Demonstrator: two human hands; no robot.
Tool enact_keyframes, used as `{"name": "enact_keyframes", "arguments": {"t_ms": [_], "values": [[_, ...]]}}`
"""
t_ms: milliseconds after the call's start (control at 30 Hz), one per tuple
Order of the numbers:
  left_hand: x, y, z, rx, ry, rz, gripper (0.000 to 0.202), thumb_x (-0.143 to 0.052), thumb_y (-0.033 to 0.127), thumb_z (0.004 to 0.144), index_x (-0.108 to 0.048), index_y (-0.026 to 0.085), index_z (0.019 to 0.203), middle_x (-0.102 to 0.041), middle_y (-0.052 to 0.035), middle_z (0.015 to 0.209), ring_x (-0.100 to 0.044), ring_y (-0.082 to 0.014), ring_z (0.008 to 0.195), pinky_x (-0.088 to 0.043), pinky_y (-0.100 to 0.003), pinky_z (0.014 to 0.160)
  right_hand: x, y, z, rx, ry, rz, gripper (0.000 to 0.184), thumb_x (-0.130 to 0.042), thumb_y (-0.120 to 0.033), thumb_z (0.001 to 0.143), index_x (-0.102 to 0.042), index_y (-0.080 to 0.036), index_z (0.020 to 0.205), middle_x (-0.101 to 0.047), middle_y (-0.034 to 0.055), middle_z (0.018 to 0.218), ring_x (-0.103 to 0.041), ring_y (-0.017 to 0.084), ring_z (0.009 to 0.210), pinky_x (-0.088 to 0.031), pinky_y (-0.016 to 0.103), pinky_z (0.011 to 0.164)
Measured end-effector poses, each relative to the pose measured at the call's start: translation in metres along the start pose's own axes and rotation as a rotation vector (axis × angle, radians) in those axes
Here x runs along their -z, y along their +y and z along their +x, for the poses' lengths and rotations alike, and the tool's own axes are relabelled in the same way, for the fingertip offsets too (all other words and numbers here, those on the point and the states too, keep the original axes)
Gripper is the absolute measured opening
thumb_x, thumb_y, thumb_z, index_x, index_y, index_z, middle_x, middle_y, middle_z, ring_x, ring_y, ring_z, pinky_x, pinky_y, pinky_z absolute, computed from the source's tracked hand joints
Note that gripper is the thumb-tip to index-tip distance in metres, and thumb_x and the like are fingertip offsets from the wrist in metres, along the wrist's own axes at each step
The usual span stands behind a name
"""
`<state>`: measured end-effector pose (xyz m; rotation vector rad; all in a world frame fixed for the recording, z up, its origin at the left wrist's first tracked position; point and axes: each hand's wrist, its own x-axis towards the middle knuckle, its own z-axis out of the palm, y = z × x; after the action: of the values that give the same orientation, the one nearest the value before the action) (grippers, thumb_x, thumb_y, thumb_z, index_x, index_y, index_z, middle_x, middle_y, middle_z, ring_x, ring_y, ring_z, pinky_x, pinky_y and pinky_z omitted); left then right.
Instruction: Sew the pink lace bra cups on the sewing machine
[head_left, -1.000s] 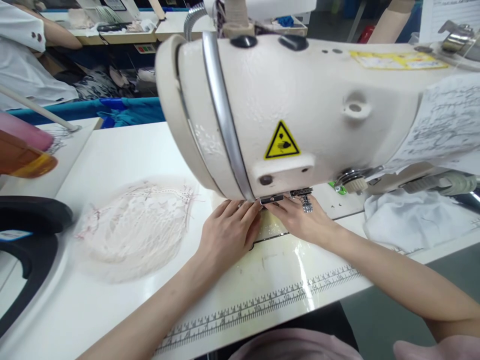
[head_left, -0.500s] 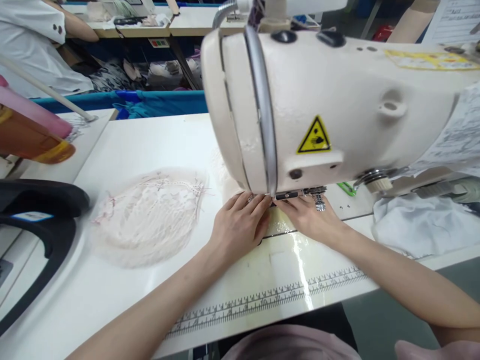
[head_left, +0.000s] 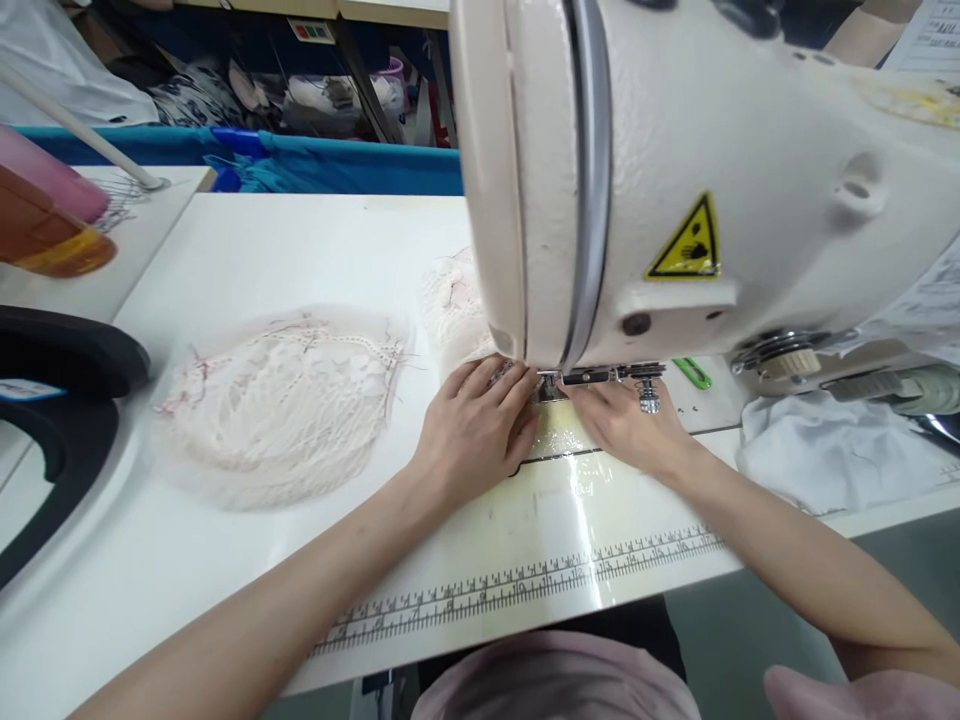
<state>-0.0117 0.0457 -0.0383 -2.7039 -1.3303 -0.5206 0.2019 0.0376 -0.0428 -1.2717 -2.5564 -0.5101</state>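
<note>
My left hand (head_left: 476, 420) presses on a pale lace piece (head_left: 459, 308) at the sewing machine's presser foot (head_left: 550, 384). Its fingers are bent and close together, with the thumb tucked at the side. Just right of the foot, my right hand (head_left: 626, 415) has its fingers closed and pointing in under the machine head. Its fingertips are partly hidden, and what they hold cannot be made out. Much of the lace piece lies behind the sewing machine (head_left: 660, 130). A second lace piece (head_left: 285, 410), with loose pinkish threads along its edge, lies flat to the left.
A printed ruler (head_left: 517, 588) runs along the front edge of the white table (head_left: 300, 230). To the right are a green thread snipper (head_left: 694, 373) and a crumpled white cloth (head_left: 817, 450). A black curved object (head_left: 82, 370) and thread cones (head_left: 52, 225) stand at left.
The camera view has shifted, so the machine head looks larger and sits further right. More of the lace piece shows behind my left hand. Both hands stay beside the presser foot.
</note>
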Motion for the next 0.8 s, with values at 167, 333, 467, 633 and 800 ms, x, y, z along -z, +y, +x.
{"name": "enact_keyframes", "arguments": {"t_ms": [167, 333, 467, 633, 800], "values": [[0.001, -0.001, 0.000, 0.020, -0.038, 0.009, 0.042, -0.045, 0.038, 0.092, -0.057, 0.015, 0.125, -0.061, -0.0113, 0.128, -0.050, -0.0326, 0.124, -0.036, -0.051, 0.104, -0.003, 0.005, 0.003, -0.064, -0.066, 0.113, 0.042, -0.041, -0.013, 0.089, -0.057, -0.025, 0.126, -0.069, 0.0039, 0.087, -0.056, 0.019, 0.081, -0.040, 0.042, 0.091], [0.000, 0.001, -0.002, 0.022, -0.036, -0.004, 0.044, -0.046, 0.040, 0.093, -0.055, 0.015, 0.128, -0.058, -0.0120, 0.132, -0.046, -0.0319, 0.129, -0.036, -0.049, 0.105, -0.001, 0.009, 0.002, -0.073, -0.074, 0.162, 0.042, -0.039, -0.013, 0.090, -0.057, -0.026, 0.126, -0.069, 0.0058, 0.100, -0.056, 0.021, 0.087, -0.041, 0.042, 0.088], [0.012, 0.005, -0.003, -0.026, 0.036, 0.028, 0.037, -0.046, 0.037, 0.096, -0.058, 0.016, 0.124, -0.062, -0.0094, 0.127, -0.052, -0.0257, 0.124, -0.042, -0.042, 0.101, -0.003, 0.014, -0.003, -0.007, 0.024, 0.095, 0.039, -0.038, -0.014, 0.090, -0.059, -0.020, 0.122, -0.069, 0.0077, 0.094, -0.057, 0.022, 0.088, -0.042, 0.042, 0.088], [0.050, -0.017, -0.015, 0.261, 0.061, 0.178, 0.030, -0.040, 0.029, 0.097, -0.061, 0.017, 0.116, -0.066, -0.0091, 0.122, -0.061, -0.0236, 0.110, -0.052, -0.035, 0.077, -0.005, 0.019, -0.002, 0.028, 0.213, 0.075, 0.031, -0.046, -0.020, 0.089, -0.067, -0.018, 0.112, -0.062, 0.0041, 0.065, -0.056, 0.021, 0.074, -0.043, 0.037, 0.079], [0.071, -0.049, -0.050, 0.729, 0.041, 0.046, 0.020, -0.053, 0.035, 0.085, -0.064, 0.020, 0.092, -0.070, -0.0101, 0.101, -0.062, -0.0296, 0.094, -0.044, -0.033, 0.062, -0.002, 0.019, 0.000, 0.027, 0.220, 0.061, 0.032, -0.047, -0.020, 0.089, -0.068, -0.019, 0.113, -0.063, 0.0042, 0.065, -0.054, 0.019, 0.067, -0.041, 0.034, 0.071]]}}
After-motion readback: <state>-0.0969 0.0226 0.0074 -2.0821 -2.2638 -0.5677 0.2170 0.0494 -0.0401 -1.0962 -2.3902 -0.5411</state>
